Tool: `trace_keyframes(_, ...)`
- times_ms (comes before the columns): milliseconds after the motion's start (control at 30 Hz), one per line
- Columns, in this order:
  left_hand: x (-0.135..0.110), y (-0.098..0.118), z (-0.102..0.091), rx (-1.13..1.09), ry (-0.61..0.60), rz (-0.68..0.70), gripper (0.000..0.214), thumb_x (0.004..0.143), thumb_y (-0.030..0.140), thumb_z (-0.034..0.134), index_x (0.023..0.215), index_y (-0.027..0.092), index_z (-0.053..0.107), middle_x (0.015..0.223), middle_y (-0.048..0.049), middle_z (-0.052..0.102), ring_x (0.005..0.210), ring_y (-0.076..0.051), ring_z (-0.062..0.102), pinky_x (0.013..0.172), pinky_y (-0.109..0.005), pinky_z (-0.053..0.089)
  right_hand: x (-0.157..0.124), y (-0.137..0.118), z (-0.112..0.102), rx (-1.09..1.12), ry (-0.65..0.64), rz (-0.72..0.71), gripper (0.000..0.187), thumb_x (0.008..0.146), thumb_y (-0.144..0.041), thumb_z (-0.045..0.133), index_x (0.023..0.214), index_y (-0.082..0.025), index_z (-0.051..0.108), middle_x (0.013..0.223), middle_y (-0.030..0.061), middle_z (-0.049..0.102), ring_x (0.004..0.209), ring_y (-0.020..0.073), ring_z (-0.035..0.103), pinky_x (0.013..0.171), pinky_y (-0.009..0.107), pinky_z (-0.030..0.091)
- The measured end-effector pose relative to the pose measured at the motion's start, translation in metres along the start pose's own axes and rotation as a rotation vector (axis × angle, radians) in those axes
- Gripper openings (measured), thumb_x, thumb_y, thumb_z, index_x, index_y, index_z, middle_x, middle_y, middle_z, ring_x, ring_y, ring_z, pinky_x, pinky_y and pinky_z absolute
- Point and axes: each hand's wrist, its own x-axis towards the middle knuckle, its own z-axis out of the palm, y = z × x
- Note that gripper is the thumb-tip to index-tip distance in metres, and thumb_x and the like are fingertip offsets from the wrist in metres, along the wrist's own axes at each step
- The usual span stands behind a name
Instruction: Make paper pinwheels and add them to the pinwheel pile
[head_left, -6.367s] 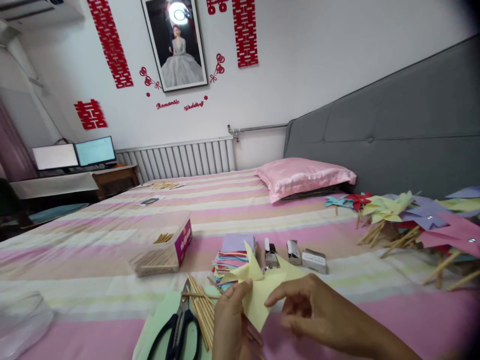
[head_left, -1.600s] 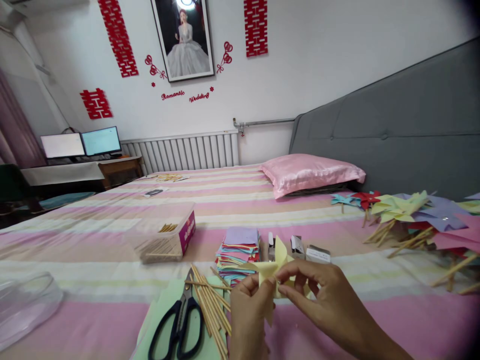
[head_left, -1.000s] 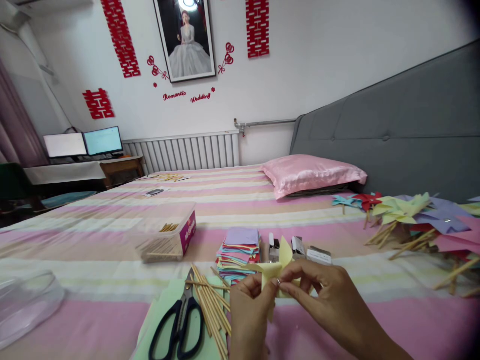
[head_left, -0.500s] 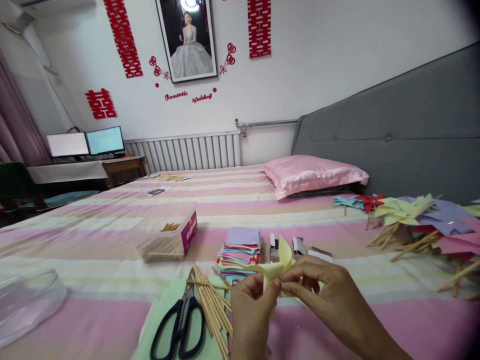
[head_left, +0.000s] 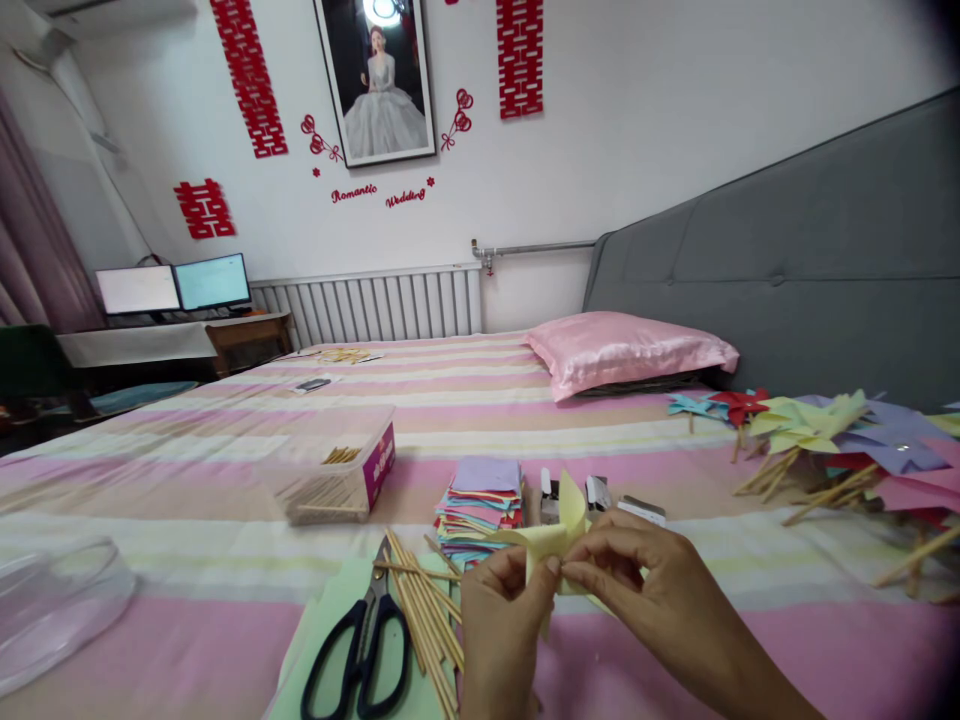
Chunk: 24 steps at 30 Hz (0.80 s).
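Note:
Between my two hands is a pale yellow paper pinwheel, its blades folded in and standing up. My left hand pinches it at the centre from the left, thumb in front. From the right, my right hand has thumb and forefinger pressed together at the same centre; anything small between those fingertips is too hidden to make out. Just left of my left hand lie loose wooden sticks and black-handled scissors on light green paper. Behind the hands sits a stack of coloured paper squares.
Small boxes stand behind my right hand. A clear plastic tub holds more sticks, and a clear lid lies at left. Finished pinwheels are piled at right, near a pink pillow and the grey headboard.
Both hands stay in nearly the same place around the yellow pinwheel. My right fingertips have shifted very slightly at its centre.

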Motion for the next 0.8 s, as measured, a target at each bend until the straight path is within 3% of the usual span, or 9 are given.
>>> trace_keyframes(233, -0.002, 0.005, 0.005, -0.006, 0.028, 0.033, 0.016, 0.050, 0.025, 0.075, 0.053, 0.012, 0.068, 0.043, 0.0017, 0.056, 0.043, -0.007, 0.042, 0.045, -0.018, 0.031, 0.000, -0.001, 0.001, -0.022, 0.055, 0.023, 0.016, 0.072, -0.030, 0.059, 0.060, -0.020, 0.063, 0.060, -0.0012, 0.050, 0.052, 0.0117, 0.042, 0.047, 0.022, 0.036)
trace_keyframes(333, -0.002, 0.005, 0.005, -0.014, 0.045, 0.038, 0.017, 0.049, 0.026, 0.075, 0.049, 0.012, 0.065, 0.043, 0.0024, 0.055, 0.042, -0.007, 0.040, 0.045, -0.018, 0.031, 0.001, 0.000, 0.002, -0.040, 0.134, 0.002, 0.013, 0.068, -0.032, 0.062, 0.063, -0.020, 0.057, 0.071, -0.0001, 0.056, 0.066, 0.0156, 0.051, 0.062, 0.026, 0.042)
trace_keyframes(433, -0.003, 0.006, 0.006, -0.007, 0.054, 0.043, 0.018, 0.050, 0.026, 0.074, 0.046, 0.013, 0.063, 0.041, 0.0032, 0.052, 0.041, -0.006, 0.039, 0.044, -0.018, 0.032, 0.001, 0.003, 0.005, -0.004, 0.224, 0.067, 0.025, 0.062, -0.032, 0.067, 0.079, -0.021, 0.051, 0.086, 0.0013, 0.060, 0.088, 0.0213, 0.055, 0.078, 0.032, 0.042)
trace_keyframes(567, -0.004, 0.007, 0.007, 0.003, 0.069, 0.060, 0.018, 0.051, 0.026, 0.073, 0.045, 0.013, 0.062, 0.040, 0.0031, 0.050, 0.041, -0.007, 0.038, 0.044, -0.019, 0.033, 0.002, 0.002, 0.007, 0.205, 0.105, 0.172, 0.042, 0.065, -0.030, 0.064, 0.103, -0.020, 0.048, 0.093, 0.0038, 0.064, 0.093, 0.0223, 0.058, 0.078, 0.032, 0.044)
trace_keyframes(700, -0.004, 0.008, 0.007, 0.011, 0.057, 0.059, 0.019, 0.050, 0.027, 0.074, 0.044, 0.013, 0.062, 0.039, 0.0033, 0.049, 0.040, -0.007, 0.038, 0.044, -0.019, 0.033, 0.003, -0.005, 0.003, 0.298, -0.024, 0.146, 0.023, 0.070, -0.030, 0.061, 0.089, -0.017, 0.063, 0.089, 0.0050, 0.068, 0.088, 0.0237, 0.060, 0.080, 0.033, 0.044)
trace_keyframes(800, -0.003, 0.007, 0.006, 0.021, 0.064, 0.051, 0.020, 0.049, 0.027, 0.075, 0.044, 0.013, 0.062, 0.038, 0.0042, 0.048, 0.038, -0.006, 0.035, 0.043, -0.019, 0.033, 0.004, -0.006, 0.002, 0.354, -0.063, 0.135, 0.022, 0.071, -0.031, 0.060, 0.085, -0.017, 0.067, 0.086, 0.0047, 0.070, 0.086, 0.0242, 0.061, 0.078, 0.033, 0.046)
